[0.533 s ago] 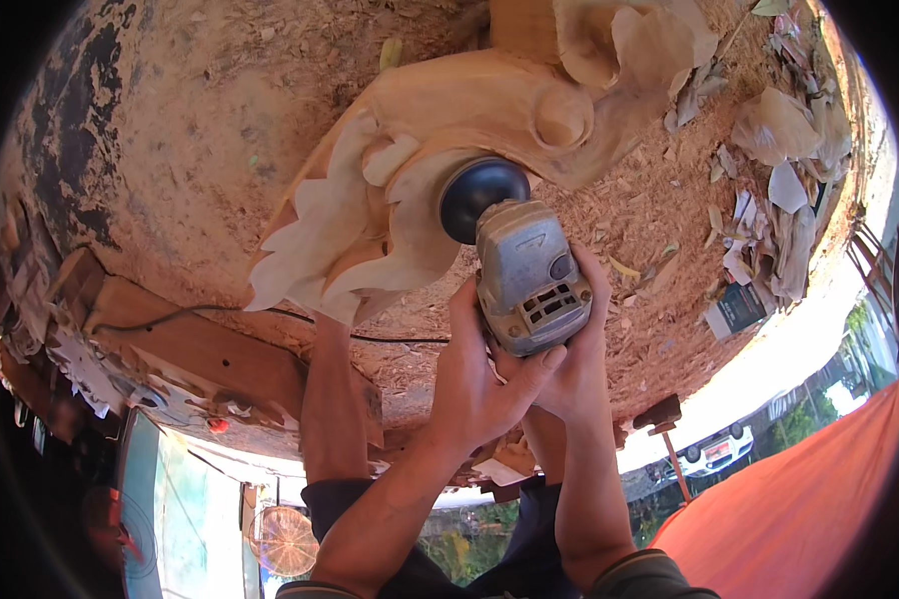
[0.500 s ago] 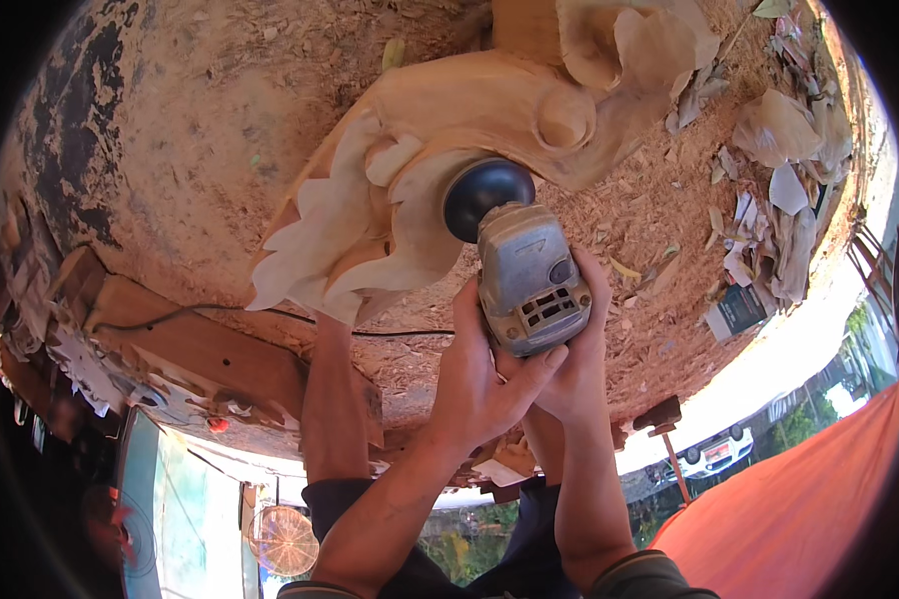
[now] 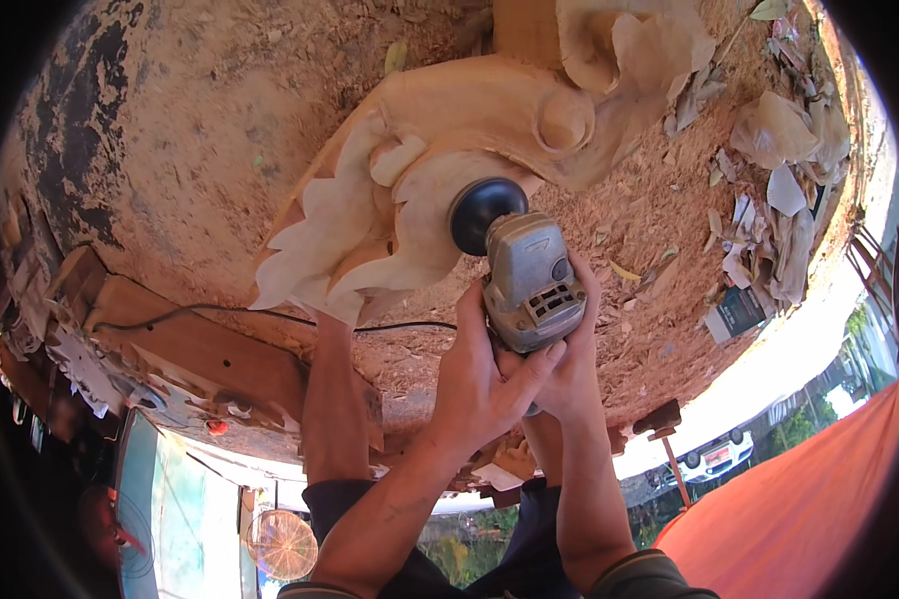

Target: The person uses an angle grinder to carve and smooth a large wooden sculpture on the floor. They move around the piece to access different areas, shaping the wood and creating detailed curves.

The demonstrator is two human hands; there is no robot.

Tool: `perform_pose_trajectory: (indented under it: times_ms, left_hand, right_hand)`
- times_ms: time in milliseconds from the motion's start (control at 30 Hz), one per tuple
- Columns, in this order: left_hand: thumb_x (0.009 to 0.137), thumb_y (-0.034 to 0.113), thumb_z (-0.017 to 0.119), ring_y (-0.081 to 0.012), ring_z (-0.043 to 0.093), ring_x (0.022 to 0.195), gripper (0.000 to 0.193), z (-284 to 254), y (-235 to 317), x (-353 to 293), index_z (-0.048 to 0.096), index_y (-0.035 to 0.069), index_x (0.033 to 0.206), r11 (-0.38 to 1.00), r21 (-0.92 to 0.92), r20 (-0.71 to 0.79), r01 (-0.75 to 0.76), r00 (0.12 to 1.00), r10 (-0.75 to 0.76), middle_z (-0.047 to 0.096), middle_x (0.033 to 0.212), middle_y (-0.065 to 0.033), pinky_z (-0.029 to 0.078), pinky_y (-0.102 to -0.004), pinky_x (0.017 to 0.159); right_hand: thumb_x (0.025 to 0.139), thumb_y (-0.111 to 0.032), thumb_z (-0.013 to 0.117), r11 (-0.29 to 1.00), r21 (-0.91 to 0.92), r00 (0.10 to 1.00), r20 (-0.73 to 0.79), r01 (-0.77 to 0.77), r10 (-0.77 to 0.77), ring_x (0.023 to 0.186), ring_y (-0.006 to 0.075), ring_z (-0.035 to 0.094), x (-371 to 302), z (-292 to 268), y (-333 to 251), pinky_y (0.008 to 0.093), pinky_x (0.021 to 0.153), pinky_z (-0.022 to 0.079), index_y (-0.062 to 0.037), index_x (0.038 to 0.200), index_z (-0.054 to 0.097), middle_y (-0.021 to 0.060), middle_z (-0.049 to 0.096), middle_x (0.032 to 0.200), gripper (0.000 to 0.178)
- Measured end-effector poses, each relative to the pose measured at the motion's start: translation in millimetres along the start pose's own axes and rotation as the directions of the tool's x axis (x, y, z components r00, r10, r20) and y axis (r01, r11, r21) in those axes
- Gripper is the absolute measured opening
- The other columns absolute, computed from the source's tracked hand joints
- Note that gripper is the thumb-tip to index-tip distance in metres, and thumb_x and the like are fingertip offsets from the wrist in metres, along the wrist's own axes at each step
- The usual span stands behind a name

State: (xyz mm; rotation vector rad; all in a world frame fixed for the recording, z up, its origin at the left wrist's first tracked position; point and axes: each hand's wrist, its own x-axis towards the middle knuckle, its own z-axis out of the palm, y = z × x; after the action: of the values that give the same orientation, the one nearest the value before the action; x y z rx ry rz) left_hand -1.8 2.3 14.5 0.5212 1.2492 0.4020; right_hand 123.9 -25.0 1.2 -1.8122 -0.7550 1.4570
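Gripped the grey power tool point(image 3: 537, 285) in both hands: set left hand point(image 3: 479, 377) along its left side, right hand point(image 3: 572, 371) along its right, left thumb stretched below the vents. Couldn't see most fingertips or either palm, hidden behind the tool. Saw round black pad point(image 3: 482, 216) just ahead of the hands, overlapping the carved wood piece point(image 3: 449, 105); couldn't tell touching or not, underside out of sight. Placed the carving ahead of both hands, with pale leafy points ahead-left and a scroll ahead-right; lost its far end at the top edge. Traced dark cord point(image 3: 405, 325) off leftward from the left hand; lost it behind that hand and near the bare leg point(image 3: 337, 409), so couldn't confirm any join to the tool. Noted brown plank point(image 3: 205, 339) left of the left hand, wood chips point(image 3: 639, 329) right of the right hand, crumpled scraps point(image 3: 794, 215) farther right, too jumbled to sort. Spotted orange sheet point(image 3: 799, 499) right of the right forearm, cut off by the dark rim.
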Motion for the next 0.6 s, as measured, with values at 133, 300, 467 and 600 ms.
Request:
perform_pose_trajectory:
  times_ms: [133,300,467,600]
  left_hand:
    - [0.095,0.034,0.083,-0.0316,0.071,0.118,0.089,3,-4,-8,0.031,-0.005,0.156,0.986,0.082,-0.108,-0.148,0.982,0.156,0.066,0.132,-0.0260,0.057,-0.0406,0.097]
    - [0.095,0.034,0.083,-0.0309,0.072,0.117,0.088,2,-3,9,0.032,-0.007,0.153,0.987,0.110,-0.036,-0.121,0.991,0.125,0.066,0.131,-0.0275,0.057,-0.0407,0.097]
    - [0.097,0.029,0.080,-0.0268,0.060,0.132,0.088,2,-4,-11,0.026,-0.006,0.156,0.995,0.093,-0.041,-0.034,0.998,0.038,0.058,0.143,-0.0236,0.048,-0.0420,0.112]
    - [0.096,0.028,0.080,-0.0271,0.062,0.129,0.084,-2,-1,-7,0.030,-0.006,0.155,0.986,0.146,-0.031,-0.077,0.996,0.083,0.059,0.142,-0.0238,0.049,-0.0423,0.110]
  right_hand:
    - [0.074,-0.001,0.088,0.997,-0.071,0.986,0.168,0.020,-0.008,0.131,0.0282,0.060,5,-11,-17,0.0397,0.112,0.049,-0.0051,0.164,0.028,0.0180,0.054,0.146,0.109]
    - [0.072,-0.009,0.092,0.992,0.111,0.992,-0.104,-0.061,0.072,0.133,0.0292,0.060,6,7,-6,0.0410,0.114,0.047,-0.0048,0.164,0.032,0.0187,0.055,0.148,0.110]
    - [0.072,-0.010,0.092,0.996,-0.091,0.995,0.097,-0.012,0.021,0.134,0.0299,0.061,-2,-9,-2,0.0408,0.114,0.047,-0.0042,0.163,0.033,0.0197,0.054,0.150,0.109]
    - [0.072,-0.010,0.093,0.997,0.042,0.997,0.028,-0.066,0.065,0.135,0.0315,0.061,-2,-6,-3,0.0434,0.115,0.048,-0.0042,0.165,0.028,0.0196,0.054,0.152,0.114]
